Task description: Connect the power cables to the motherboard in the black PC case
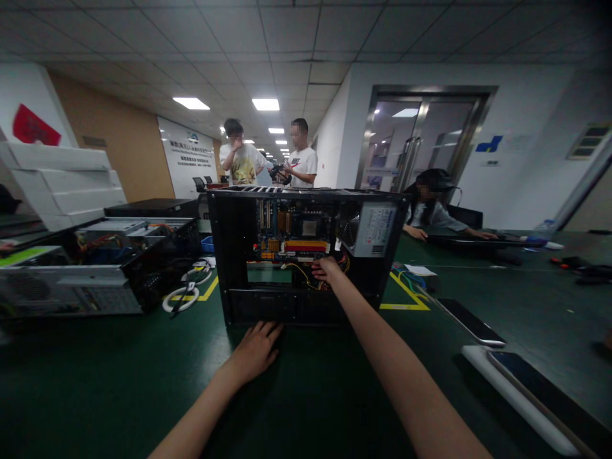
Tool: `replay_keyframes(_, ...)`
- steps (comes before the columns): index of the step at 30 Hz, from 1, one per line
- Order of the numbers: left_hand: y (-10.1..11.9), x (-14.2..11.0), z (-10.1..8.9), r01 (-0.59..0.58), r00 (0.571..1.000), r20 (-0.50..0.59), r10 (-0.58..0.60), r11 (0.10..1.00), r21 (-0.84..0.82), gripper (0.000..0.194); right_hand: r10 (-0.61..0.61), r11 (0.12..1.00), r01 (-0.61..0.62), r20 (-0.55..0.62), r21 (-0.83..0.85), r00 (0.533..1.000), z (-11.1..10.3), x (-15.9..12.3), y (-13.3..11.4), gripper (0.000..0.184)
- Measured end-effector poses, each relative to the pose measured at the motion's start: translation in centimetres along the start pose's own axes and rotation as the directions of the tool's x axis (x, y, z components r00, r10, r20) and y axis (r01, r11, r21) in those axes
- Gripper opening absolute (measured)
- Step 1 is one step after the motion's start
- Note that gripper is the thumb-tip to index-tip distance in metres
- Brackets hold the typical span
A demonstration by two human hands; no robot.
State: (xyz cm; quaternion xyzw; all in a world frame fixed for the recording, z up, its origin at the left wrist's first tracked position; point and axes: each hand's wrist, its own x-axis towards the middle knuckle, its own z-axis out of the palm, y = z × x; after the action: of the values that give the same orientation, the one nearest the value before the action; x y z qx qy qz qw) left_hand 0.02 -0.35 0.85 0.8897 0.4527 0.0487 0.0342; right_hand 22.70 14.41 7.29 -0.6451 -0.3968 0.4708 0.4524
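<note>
An open black computer case (229,255) stands on its side on the green table, with the motherboard (291,236) and the power supply (375,229) showing inside. My right hand (326,269) reaches into the case. Its fingers are curled among the coloured cables (306,275) below the board, and what they hold is hidden. My left hand (255,347) lies flat on the table with fingers spread, touching the case's near bottom edge.
Another open computer case (109,268) lies at the left with white tape rolls (180,298) beside it. Dark flat panels (471,322) and a white strip (511,392) lie at the right. A seated person (433,210) works behind the case; two people stand further back.
</note>
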Motion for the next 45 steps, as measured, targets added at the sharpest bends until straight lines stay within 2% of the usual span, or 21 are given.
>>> replay_keyframes(2,0.0,0.0,0.0,-0.001,1.0,-0.008,0.001,1.0,0.002,0.053,-0.145,0.983,0.127,-0.135,-0.129,0.98,0.1,0.5,0.2,0.014)
replay_keyframes(5,-0.1,0.0,0.1,-0.005,1.0,-0.015,0.005,1.0,0.005,0.053,-0.23,0.941,0.176,-0.162,-0.29,0.96,0.2,1.2,0.5,0.017)
replay_keyframes(9,-0.1,0.0,0.1,0.001,1.0,-0.001,-0.001,1.0,0.0,0.054,-0.304,0.865,0.234,-0.091,-0.444,0.948,0.4,1.5,0.9,0.019)
replay_keyframes(12,-0.1,0.0,0.2,0.001,1.0,-0.005,-0.001,1.0,-0.012,0.054,-0.397,0.735,0.318,-0.001,-0.599,0.918,0.7,1.4,1.0,0.019)
replay_keyframes(15,-0.2,0.0,0.3,0.003,1.0,-0.017,-0.003,1.0,-0.012,0.054,-0.441,0.577,0.425,0.172,-0.698,0.881,1.3,1.3,1.1,0.019)
replay_keyframes(17,-0.2,0.1,0.3,0.001,1.0,-0.024,-0.002,1.0,-0.007,0.053,-0.417,0.502,0.485,0.291,-0.716,0.861,1.7,1.2,1.2,0.018)
replay_keyframes(20,-0.1,0.1,0.2,0.0,1.0,-0.02,0.0,1.0,0.004,0.053,-0.299,0.491,0.504,0.406,-0.71,0.863,2.2,0.9,1.5,0.018)
replay_keyframes(23,-0.1,0.1,0.2,0.003,1.0,-0.016,-0.003,1.0,0.007,0.053,-0.181,0.514,0.483,0.461,-0.708,0.869,2.4,0.5,1.6,0.019)
replay_keyframes(29,0.1,0.0,0.0,0.012,1.0,-0.007,-0.012,1.0,-0.007,0.052,-0.078,0.373,0.552,0.568,-0.746,0.819,2.3,0.4,1.4,0.017)
replay_keyframes(35,-0.1,-0.1,0.1,0.0,1.0,-0.012,-0.001,1.0,-0.019,0.052,0.137,0.429,0.531,0.634,-0.73,0.761,2.3,1.2,1.8,0.015)
replay_keyframes(38,-0.1,-0.1,0.1,0.003,1.0,-0.012,-0.003,1.0,-0.024,0.052,0.196,0.476,0.511,0.653,-0.716,0.732,2.3,1.1,1.8,0.014)
replay_keyframes(45,0.0,0.1,0.2,0.005,1.0,-0.009,-0.005,1.0,0.001,0.052,0.254,0.499,0.459,0.63,-0.736,0.734,2.3,0.6,1.7,0.009)
